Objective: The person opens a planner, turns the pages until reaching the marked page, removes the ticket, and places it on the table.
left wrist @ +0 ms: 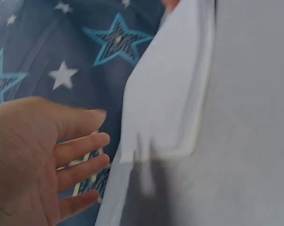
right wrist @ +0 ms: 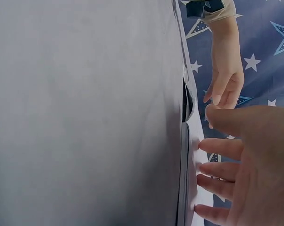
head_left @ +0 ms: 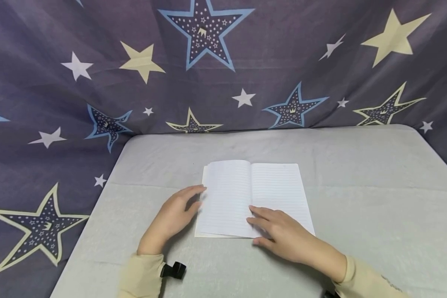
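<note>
An open notebook (head_left: pixel 228 194) with lined white pages lies flat on the table, its spine running away from me. At its left edge is my left hand (head_left: pixel 176 211), with the fingertips right at the page border and a gap between thumb and fingers; nothing is held. My right hand (head_left: pixel 286 236) reaches over the lower right page with fingers spread and extended, fingertips close to the spine. In the right wrist view those fingers (right wrist: pixel 222 172) line up along the notebook's pages (right wrist: pixel 193 165). The left wrist view shows the left hand (left wrist: pixel 52 160) beside the notebook's corner (left wrist: pixel 165 117).
A pale grey cloth covers the table (head_left: pixel 376 198). Dark purple fabric (head_left: pixel 283 49) printed with stars hangs behind it and along the left side. A black strap camera mount (head_left: pixel 174 270) sits on the left wrist.
</note>
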`<state>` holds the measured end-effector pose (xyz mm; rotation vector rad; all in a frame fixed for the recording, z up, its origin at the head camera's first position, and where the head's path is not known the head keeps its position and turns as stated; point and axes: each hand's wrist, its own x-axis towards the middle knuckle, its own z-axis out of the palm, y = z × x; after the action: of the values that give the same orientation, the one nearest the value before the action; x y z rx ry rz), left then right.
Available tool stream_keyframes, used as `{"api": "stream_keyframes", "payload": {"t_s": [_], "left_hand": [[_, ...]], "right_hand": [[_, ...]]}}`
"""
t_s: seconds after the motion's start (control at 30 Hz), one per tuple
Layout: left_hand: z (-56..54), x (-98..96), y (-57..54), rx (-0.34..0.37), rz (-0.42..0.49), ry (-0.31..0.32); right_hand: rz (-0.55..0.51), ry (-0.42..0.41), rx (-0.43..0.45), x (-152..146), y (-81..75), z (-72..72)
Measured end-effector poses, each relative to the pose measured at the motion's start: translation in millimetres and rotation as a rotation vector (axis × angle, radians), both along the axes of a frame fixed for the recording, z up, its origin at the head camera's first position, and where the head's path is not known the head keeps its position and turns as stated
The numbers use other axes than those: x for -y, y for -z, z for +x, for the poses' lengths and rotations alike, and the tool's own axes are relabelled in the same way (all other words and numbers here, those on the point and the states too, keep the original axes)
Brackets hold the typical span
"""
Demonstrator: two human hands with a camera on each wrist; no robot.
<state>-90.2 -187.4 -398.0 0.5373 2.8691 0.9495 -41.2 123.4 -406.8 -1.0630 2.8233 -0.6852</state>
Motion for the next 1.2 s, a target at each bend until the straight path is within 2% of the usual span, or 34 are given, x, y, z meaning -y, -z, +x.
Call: {"api": "stream_keyframes", "payload": {"t_s": [0.17,0.23,0.33,0.47,0.7,0.83,0.93,1.2], "left_hand": [[6.6,-19.3,8.0,0.044,-0.093,0.147],[8.3,-23.6,10.1,0.074,-0.125,0.169],[8.8,-24.3,11.2,0.097,-0.135,0.170],[9.0,-22.4,9.5,0.124,-0.127,0.160],[7.2,-14.8,10.7,0.124,-0.126,0.161],[6.2,-9.9,11.4,0.112,-0.127,0.167],[6.2,-7.7,11.0,0.105,-0.120,0.173],[5.7,-7.8,11.2,0.117,-0.125,0.169]], "right_hand": [[-0.068,0.048,-0.006,-7.2,-0.3,-3.1],[-0.093,0.074,-0.017,-15.2,-0.9,-6.0],[-0.103,0.093,-0.039,-33.4,-1.6,-10.7],[-0.083,0.067,-0.042,-64.4,-0.1,-14.9],[-0.019,0.059,0.088,-101.5,3.8,-21.1],[-0.040,0.043,0.100,-107.8,6.7,-23.5],[-0.042,0.045,0.068,-107.4,9.0,-24.3],[-0.047,0.103,0.017,-101.7,11.6,-22.5]]}}
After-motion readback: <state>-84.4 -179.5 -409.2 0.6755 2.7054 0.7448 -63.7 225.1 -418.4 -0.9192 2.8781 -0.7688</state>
